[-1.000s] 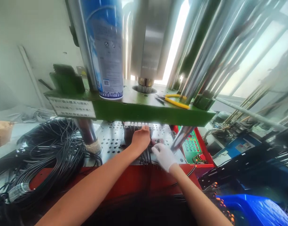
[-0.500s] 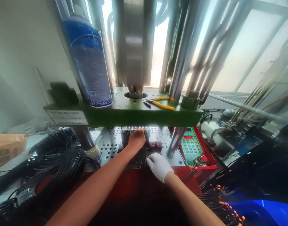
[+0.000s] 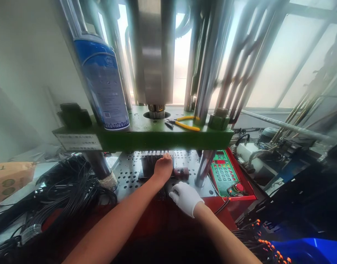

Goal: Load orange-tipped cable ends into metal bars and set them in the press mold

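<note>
A dark metal mould block [image 3: 148, 165] sits on the perforated press plate [image 3: 128, 172], with pale, thin pieces in a row along its top. My bare left hand [image 3: 163, 168] is closed at the block's right end; whatever its fingers pinch is hidden. Closer to me, my right hand [image 3: 186, 198] wears a white glove. Its fingers are curled at black cables [image 3: 165, 191], which hang from the front of the block. The glove hides most of that grip.
Yellow-handled pliers [image 3: 187, 125] and a blue spray can [image 3: 103, 84] rest on the green press beam [image 3: 162, 140] above my hands. A control panel [image 3: 224, 170] stands right. Black cable bundles [image 3: 77, 187] lie left; orange-tipped cables [image 3: 267, 244] are low right.
My left hand has shifted slightly right along the block, uncovering more of its top row. My right hand stays low beside the cables. The view has tilted a little.
</note>
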Demonstrator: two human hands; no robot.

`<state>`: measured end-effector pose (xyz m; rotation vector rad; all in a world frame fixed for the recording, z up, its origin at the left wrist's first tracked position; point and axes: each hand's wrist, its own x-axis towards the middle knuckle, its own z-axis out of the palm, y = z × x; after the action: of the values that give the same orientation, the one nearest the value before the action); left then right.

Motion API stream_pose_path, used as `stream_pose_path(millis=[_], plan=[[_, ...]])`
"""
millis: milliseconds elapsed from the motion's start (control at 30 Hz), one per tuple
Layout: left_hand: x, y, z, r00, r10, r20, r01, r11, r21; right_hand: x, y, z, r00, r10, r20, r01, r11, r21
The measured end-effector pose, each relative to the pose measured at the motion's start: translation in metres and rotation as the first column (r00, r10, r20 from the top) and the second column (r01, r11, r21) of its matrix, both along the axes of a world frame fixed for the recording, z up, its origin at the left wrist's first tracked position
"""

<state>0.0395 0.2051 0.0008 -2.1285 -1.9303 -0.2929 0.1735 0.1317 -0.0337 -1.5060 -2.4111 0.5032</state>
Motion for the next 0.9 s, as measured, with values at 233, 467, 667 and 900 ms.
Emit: stream_pose_path(millis=[233, 467, 667, 900], plan=[[-0.01, -0.008, 0.008, 1.0, -0.004, 0.011, 0.004, 1.0, 0.01, 0.001, 0.0, 0.0, 1.0, 0.024, 0.015, -0.024, 1.0, -0.015], [-0.017, -0.018, 0.002, 0.999, 0.04, -0.002, -0.04, 0.999, 0.019, 0.002, 0.001, -0.002, 1.0, 0.027, 0.005, -0.027, 0.999, -0.02], [-0.014, -0.017, 0.003, 1.0, 0.019, -0.001, -0.019, 1.0, 0.005, 0.002, 0.0, 0.0, 0.999, 0.032, 0.009, -0.032, 0.999, -0.016], [-0.015, -0.008, 0.001, 1.0, 0.01, 0.017, -0.01, 1.0, 0.004, 0.003, 0.001, -0.001, 1.0, 0.024, 0.015, -0.023, 1.0, -0.015]])
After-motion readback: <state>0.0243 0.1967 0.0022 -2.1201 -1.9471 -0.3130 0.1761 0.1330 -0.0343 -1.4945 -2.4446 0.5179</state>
